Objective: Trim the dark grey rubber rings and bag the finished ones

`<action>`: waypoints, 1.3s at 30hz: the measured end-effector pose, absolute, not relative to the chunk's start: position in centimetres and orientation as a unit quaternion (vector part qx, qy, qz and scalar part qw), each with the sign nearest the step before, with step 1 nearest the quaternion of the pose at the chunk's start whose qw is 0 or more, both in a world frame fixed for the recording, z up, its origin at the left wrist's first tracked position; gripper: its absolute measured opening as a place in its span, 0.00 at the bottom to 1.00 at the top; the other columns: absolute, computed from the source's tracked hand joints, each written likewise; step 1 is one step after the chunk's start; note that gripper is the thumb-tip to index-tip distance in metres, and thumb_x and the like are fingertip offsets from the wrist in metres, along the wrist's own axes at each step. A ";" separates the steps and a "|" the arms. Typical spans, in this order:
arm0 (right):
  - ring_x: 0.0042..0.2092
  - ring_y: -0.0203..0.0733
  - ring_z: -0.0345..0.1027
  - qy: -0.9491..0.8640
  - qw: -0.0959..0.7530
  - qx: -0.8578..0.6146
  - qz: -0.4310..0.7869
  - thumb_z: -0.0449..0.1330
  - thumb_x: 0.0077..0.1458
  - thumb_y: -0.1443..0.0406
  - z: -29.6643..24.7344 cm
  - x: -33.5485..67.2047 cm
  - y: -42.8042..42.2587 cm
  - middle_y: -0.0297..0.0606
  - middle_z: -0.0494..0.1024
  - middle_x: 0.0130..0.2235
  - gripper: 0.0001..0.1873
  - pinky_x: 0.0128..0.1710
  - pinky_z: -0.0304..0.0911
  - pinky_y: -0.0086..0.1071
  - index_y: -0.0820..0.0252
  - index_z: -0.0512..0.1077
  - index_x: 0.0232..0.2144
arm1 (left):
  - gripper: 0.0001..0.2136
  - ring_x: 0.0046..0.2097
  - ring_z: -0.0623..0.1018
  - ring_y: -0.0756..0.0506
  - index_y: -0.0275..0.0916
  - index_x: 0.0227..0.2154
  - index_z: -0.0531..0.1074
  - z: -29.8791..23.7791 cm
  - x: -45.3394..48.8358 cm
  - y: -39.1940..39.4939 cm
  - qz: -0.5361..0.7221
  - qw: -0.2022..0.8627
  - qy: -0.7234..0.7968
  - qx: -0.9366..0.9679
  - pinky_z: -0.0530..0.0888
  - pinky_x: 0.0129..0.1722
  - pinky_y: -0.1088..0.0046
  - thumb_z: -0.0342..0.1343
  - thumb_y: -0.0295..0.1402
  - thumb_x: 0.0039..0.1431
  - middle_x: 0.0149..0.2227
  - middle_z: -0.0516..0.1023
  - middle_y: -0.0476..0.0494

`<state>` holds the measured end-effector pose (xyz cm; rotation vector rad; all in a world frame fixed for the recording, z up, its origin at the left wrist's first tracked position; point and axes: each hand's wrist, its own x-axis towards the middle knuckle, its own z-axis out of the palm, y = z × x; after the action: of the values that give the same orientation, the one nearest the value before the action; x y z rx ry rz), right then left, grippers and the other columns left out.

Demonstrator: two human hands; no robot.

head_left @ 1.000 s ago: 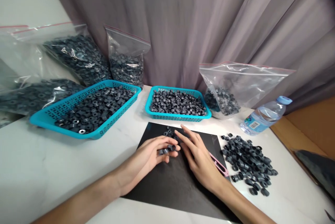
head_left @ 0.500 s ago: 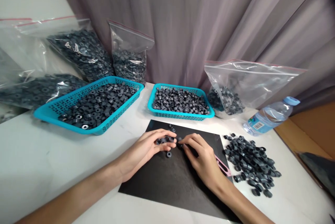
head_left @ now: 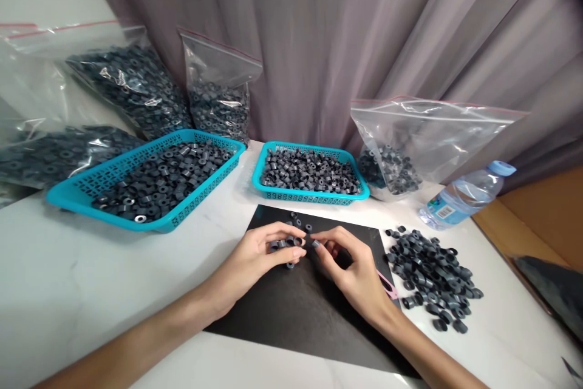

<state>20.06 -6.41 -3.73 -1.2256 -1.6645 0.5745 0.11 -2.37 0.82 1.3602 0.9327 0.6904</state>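
Note:
Over the black mat (head_left: 300, 316), my left hand (head_left: 259, 258) is curled around several small dark grey plastic rings (head_left: 283, 244), its thumb and fingertips close together. My right hand (head_left: 353, 261) faces it, thumb and forefinger pinching a small dark grey ring (head_left: 315, 244) that the fingertips partly hide. The two sets of fingertips are almost touching. A few loose rings (head_left: 308, 228) lie on the mat just beyond my hands, and another (head_left: 290, 266) shows beneath my left thumb. Partly covered by my right hand is a pink-handled cutter (head_left: 388, 286).
Two turquoise baskets (head_left: 166, 226) (head_left: 310, 196) of dark rings stand at the back. Clear zip bags (head_left: 223, 67) of similar pieces lean behind them, and one bag (head_left: 437, 134) stands right. A water bottle (head_left: 464, 195) and a pile of dark pieces (head_left: 432, 273) sit on the right.
My right hand has lifted a ring from the mat and brought it up beside my left fingertips. My left thumb has closed over its rings. The whole view has shifted slightly.

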 end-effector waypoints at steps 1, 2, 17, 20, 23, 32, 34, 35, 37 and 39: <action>0.33 0.39 0.67 -0.680 0.478 -0.499 0.242 0.58 0.64 0.65 -3.7 20.1 -6.4 0.35 0.74 0.33 0.09 0.35 0.63 0.34 0.56 0.77 0.44 | 0.12 0.41 0.79 0.44 0.41 0.43 0.78 0.7 0.2 -2.4 0.300 0.624 0.408 0.595 0.72 0.48 0.66 0.65 0.36 0.55 0.42 0.81 0.44; 0.33 0.39 0.67 -0.680 0.479 -0.497 0.249 0.59 0.64 0.65 -3.6 20.1 -6.4 0.35 0.74 0.33 0.09 0.35 0.63 0.33 0.56 0.77 0.44 | 0.12 0.40 0.79 0.44 0.41 0.43 0.78 0.6 0.2 -2.4 0.300 0.623 0.407 0.596 0.72 0.48 0.66 0.65 0.36 0.55 0.41 0.81 0.44; 0.35 0.39 0.67 -0.687 0.479 -0.467 0.283 0.58 0.66 0.60 -3.5 20.3 -6.5 0.38 0.77 0.38 0.12 0.34 0.64 0.33 0.54 0.78 0.47 | 0.11 0.44 0.80 0.44 0.39 0.42 0.74 0.2 0.7 -2.8 0.312 0.625 0.402 0.592 0.73 0.49 0.67 0.64 0.33 0.56 0.42 0.81 0.45; 0.37 0.40 0.68 -0.688 0.478 -0.469 0.282 0.58 0.66 0.60 -3.5 20.3 -6.5 0.39 0.77 0.39 0.12 0.34 0.64 0.33 0.53 0.78 0.47 | 0.12 0.45 0.80 0.43 0.40 0.42 0.73 0.1 0.7 -2.8 0.302 0.637 0.409 0.579 0.73 0.50 0.67 0.65 0.33 0.55 0.42 0.80 0.45; 0.36 0.40 0.68 -0.691 0.472 -0.470 0.283 0.58 0.66 0.60 -3.6 20.3 -6.6 0.39 0.76 0.39 0.12 0.33 0.64 0.33 0.53 0.79 0.47 | 0.15 0.46 0.80 0.43 0.41 0.44 0.71 -0.4 0.7 -2.8 0.303 0.638 0.399 0.585 0.73 0.47 0.68 0.66 0.35 0.55 0.43 0.80 0.45; 0.29 0.35 0.63 -0.680 0.477 -0.469 0.301 0.61 0.64 0.60 -3.6 20.3 -6.7 0.34 0.73 0.35 0.10 0.29 0.60 0.30 0.55 0.77 0.44 | 0.12 0.40 0.78 0.45 0.42 0.40 0.71 -2.1 1.4 -3.2 0.350 0.602 0.369 0.615 0.73 0.32 0.73 0.63 0.40 0.58 0.41 0.76 0.47; 0.30 0.35 0.64 -0.674 0.478 -0.470 0.310 0.61 0.64 0.59 -3.6 20.3 -6.7 0.35 0.73 0.35 0.09 0.29 0.60 0.30 0.56 0.77 0.43 | 0.10 0.38 0.77 0.47 0.41 0.41 0.71 -1.9 1.4 -3.2 0.347 0.597 0.365 0.624 0.72 0.33 0.73 0.62 0.39 0.60 0.39 0.77 0.48; 0.30 0.35 0.64 -0.672 0.479 -0.471 0.311 0.60 0.64 0.59 -3.6 20.2 -6.7 0.35 0.73 0.36 0.09 0.28 0.61 0.30 0.56 0.77 0.43 | 0.10 0.37 0.76 0.47 0.41 0.41 0.71 -1.7 1.3 -3.2 0.344 0.595 0.364 0.628 0.72 0.33 0.73 0.61 0.39 0.61 0.38 0.77 0.48; 0.30 0.34 0.65 -0.669 0.484 -0.470 0.312 0.60 0.64 0.59 -3.6 20.1 -6.7 0.35 0.74 0.36 0.09 0.28 0.62 0.29 0.56 0.77 0.42 | 0.09 0.36 0.76 0.48 0.40 0.41 0.72 -1.2 1.2 -3.1 0.337 0.595 0.366 0.632 0.71 0.34 0.73 0.60 0.38 0.62 0.36 0.77 0.48; 0.29 0.34 0.66 -0.664 0.491 -0.469 0.315 0.60 0.64 0.59 -3.6 20.1 -6.7 0.36 0.74 0.36 0.09 0.27 0.63 0.29 0.56 0.77 0.41 | 0.09 0.36 0.76 0.47 0.40 0.41 0.72 -0.9 1.0 -3.0 0.328 0.600 0.374 0.627 0.71 0.36 0.72 0.59 0.38 0.63 0.34 0.78 0.48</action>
<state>20.07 -6.70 -3.58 -1.1379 -1.6122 0.7641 0.97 -3.05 -0.86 1.4528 0.8678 0.7607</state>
